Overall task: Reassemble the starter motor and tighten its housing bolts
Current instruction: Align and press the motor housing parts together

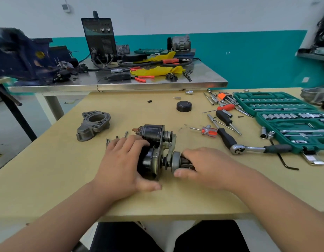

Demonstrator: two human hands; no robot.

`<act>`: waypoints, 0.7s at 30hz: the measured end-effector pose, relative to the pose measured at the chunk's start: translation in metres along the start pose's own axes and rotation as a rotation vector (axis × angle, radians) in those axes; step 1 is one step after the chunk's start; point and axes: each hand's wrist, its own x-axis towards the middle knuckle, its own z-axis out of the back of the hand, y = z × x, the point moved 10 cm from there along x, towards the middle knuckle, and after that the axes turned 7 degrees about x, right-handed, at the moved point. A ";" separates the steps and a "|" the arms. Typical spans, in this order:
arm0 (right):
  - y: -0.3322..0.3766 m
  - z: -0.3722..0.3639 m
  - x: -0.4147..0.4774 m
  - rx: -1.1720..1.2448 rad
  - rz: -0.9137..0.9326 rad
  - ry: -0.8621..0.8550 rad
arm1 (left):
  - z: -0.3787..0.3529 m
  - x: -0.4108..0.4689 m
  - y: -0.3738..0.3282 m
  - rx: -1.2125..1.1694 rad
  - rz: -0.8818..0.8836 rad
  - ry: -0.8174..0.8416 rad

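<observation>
We grip the starter motor (157, 140) with our left hand (121, 164) (near the desk's (175, 200) front edge). Fingers (189, 153) of our right hand (206, 166) pinch its gear (187, 162).

The left hand (121, 164) curls over the left end of the starter motor (154, 134), thumb on its near side. The right hand (206, 166) pinches its right end, and both forearms reach forward.

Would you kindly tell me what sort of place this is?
Probably a vehicle-repair workshop: a part-assembled starter motor on the bench, an open socket set with a ratchet beside it, and a blue vise on the steel table behind.
</observation>
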 end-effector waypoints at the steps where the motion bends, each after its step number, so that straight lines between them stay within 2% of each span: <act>1: 0.002 -0.001 -0.001 -0.082 0.007 -0.027 | 0.002 -0.002 0.001 -0.038 0.080 -0.013; 3: 0.006 -0.007 -0.003 -0.204 0.023 -0.079 | 0.006 -0.007 0.002 -0.048 0.212 -0.043; 6: 0.010 -0.010 -0.007 -0.201 0.046 -0.131 | 0.002 -0.008 0.000 -0.019 0.284 0.009; 12: 0.002 -0.006 -0.005 0.243 0.007 -0.096 | -0.002 -0.002 0.001 -0.010 0.284 0.069; 14: 0.001 -0.008 -0.004 0.305 0.001 -0.091 | -0.004 -0.001 0.001 -0.017 0.264 0.076; 21: 0.006 -0.004 -0.006 0.092 0.030 -0.195 | -0.010 0.005 0.005 -0.065 0.169 0.171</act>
